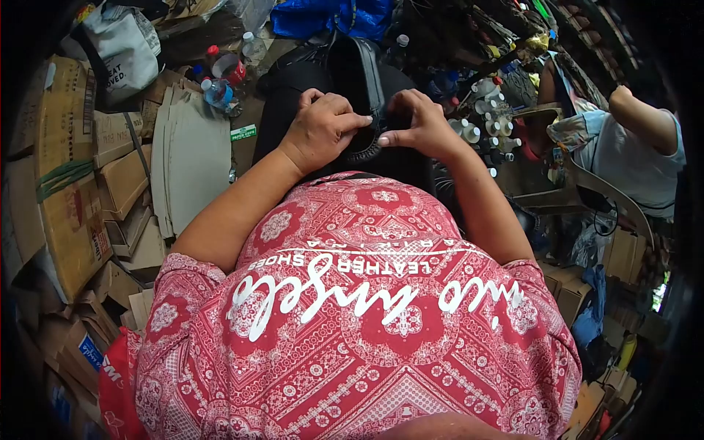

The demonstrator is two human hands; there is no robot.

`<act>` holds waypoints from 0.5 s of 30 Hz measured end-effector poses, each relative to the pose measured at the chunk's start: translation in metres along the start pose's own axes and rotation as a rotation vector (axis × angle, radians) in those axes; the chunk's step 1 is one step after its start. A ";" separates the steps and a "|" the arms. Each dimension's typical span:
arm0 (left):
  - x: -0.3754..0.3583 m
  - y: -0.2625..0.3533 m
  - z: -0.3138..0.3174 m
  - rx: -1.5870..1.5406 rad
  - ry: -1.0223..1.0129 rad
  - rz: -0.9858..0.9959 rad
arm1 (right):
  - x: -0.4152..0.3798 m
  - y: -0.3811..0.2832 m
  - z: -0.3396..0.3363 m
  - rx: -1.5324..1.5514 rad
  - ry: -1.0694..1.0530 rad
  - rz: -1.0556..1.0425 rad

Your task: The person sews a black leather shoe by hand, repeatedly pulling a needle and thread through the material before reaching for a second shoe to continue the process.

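On my dark-trousered lap lies a black shoe [372,78], its opening facing up and a ridged or stitched edge at the end nearest my belly. My left hand [321,130] is at the shoe's left side, fingers curled and thumb stretched toward the opening; anything pinched in it is too small or dark to make out. Across from it, my right hand [425,126] bends round the shoe's right rim, with the thumb on the near edge. The index fingertip is lost against the black material.
Flattened cardboard [66,169] and grey-white board sheets [189,154] stack up at left. Plastic bottles [218,94] stand ahead left. More white-capped bottles [490,125] cluster at right, near a seated person [623,150]. A blue bag [330,16] lies ahead.
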State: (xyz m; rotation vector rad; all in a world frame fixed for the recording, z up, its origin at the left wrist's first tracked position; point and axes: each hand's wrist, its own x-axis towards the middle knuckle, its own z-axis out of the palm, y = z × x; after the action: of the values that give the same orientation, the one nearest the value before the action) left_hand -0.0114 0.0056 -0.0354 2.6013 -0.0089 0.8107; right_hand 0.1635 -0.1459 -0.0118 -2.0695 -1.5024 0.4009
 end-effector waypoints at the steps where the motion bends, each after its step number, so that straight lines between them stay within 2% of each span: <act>1: 0.000 0.000 0.000 0.002 0.001 -0.003 | 0.003 0.002 0.002 0.000 -0.002 -0.003; 3: 0.000 0.000 -0.001 0.002 0.002 -0.009 | 0.005 0.006 0.008 0.473 -0.021 0.128; 5: 0.000 0.001 0.001 0.003 0.001 -0.006 | 0.008 0.003 0.014 0.413 0.029 0.089; 11: 0.002 0.002 0.002 0.002 0.001 -0.008 | 0.016 -0.007 0.019 0.249 0.029 0.219; 13: 0.003 0.002 0.003 0.005 0.007 -0.001 | 0.023 -0.001 0.029 0.142 0.223 0.142; 14: 0.003 0.002 0.004 -0.004 -0.007 -0.015 | 0.030 0.005 0.036 0.141 0.223 0.141; 15: 0.002 0.002 0.004 -0.013 -0.020 -0.030 | 0.040 0.009 0.041 0.242 0.312 0.157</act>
State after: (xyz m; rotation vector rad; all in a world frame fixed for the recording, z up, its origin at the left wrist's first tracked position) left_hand -0.0073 0.0026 -0.0366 2.5909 0.0192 0.7709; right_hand 0.1616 -0.0998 -0.0471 -1.9568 -1.0605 0.2862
